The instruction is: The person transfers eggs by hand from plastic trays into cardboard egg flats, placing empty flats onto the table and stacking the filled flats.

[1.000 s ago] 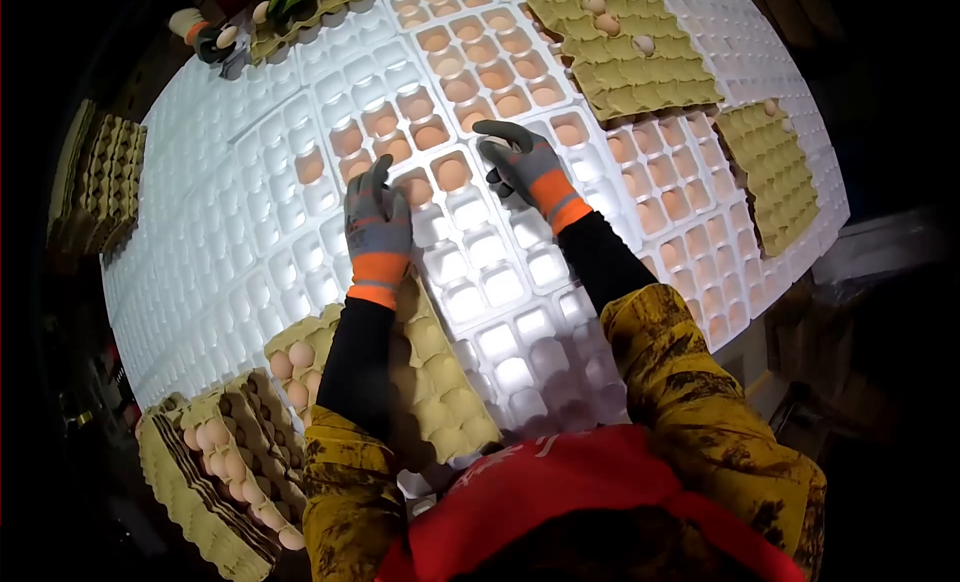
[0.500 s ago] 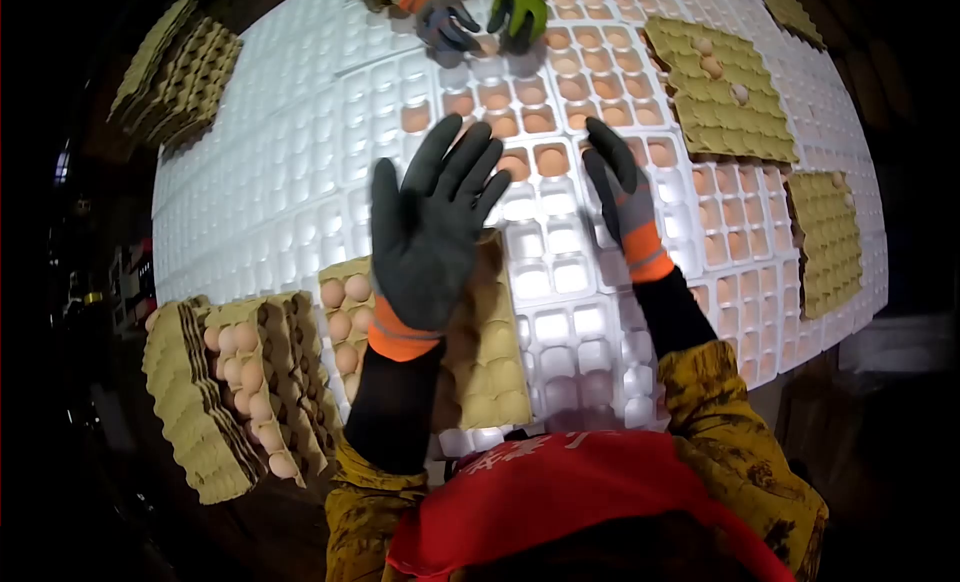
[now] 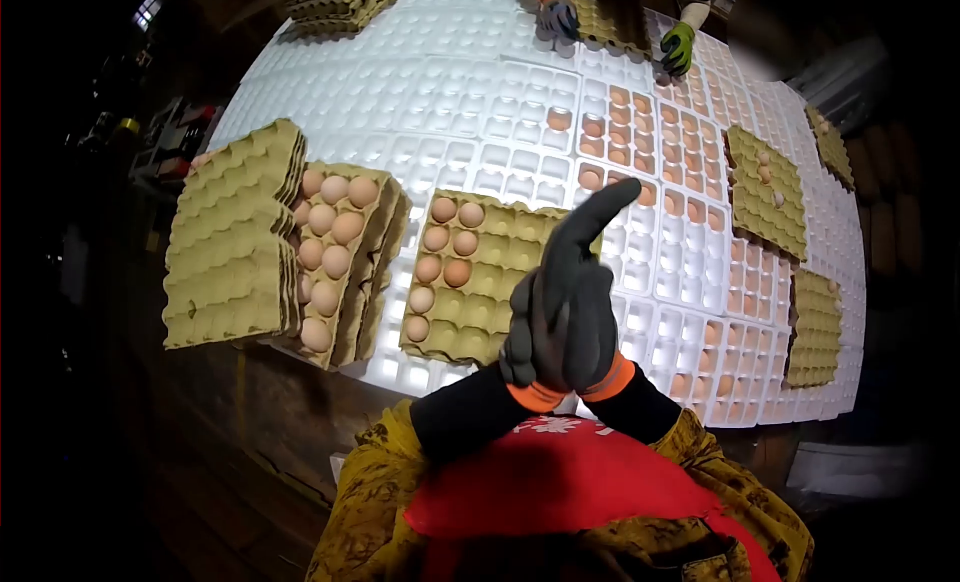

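Note:
My gloved hands are pressed together in front of the red apron [image 3: 520, 482], above the near edge of the table. My left hand [image 3: 550, 302] has fingers stretched out up and to the right, seen edge-on. Around it, my right hand [image 3: 593, 332] seems folded, its fingertips showing at the left side. No egg is visible in either. Behind and left of them lies a cardboard egg tray [image 3: 490, 312], partly hidden by the gloves. Brown eggs [image 3: 435, 239] fill its left columns; the other visible cups hold none.
Stacked egg trays [image 3: 235, 242] stand at left, with eggs [image 3: 322, 219] in one beside them. White moulded trays [image 3: 430, 112] cover the table, several cells at right holding eggs. More cardboard trays [image 3: 765, 192] lie at right. Across the table, a co-worker's gloved hands [image 3: 678, 50] are near another tray.
My hands, apart and spread over the trays before, have come together near my body. The view has turned left. The co-worker's hands are wider apart, beside a cardboard tray.

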The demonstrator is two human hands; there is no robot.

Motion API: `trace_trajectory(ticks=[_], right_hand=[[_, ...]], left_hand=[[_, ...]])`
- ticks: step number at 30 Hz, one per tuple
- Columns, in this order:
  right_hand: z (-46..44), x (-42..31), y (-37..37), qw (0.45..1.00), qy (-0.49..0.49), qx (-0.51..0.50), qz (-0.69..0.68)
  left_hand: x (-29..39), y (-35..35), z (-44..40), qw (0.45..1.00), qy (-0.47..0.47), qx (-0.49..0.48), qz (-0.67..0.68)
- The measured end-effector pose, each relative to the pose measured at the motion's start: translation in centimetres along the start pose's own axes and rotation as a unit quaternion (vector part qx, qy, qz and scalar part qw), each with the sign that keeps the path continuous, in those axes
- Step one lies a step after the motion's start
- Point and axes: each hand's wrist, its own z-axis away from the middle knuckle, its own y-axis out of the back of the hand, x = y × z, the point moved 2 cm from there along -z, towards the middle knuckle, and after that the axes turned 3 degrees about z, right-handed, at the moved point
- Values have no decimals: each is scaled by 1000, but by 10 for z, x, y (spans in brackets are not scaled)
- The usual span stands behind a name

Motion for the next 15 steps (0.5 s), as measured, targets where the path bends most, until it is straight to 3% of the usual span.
trace_trajectory(ticks=[11, 15], right_hand=[[9, 12, -45, 994, -74, -75, 24], [4, 12, -54, 990, -90, -103, 21]], left_hand=[[66, 29, 128, 985, 94, -23, -141], [88, 13, 123, 998, 3, 0, -61]])
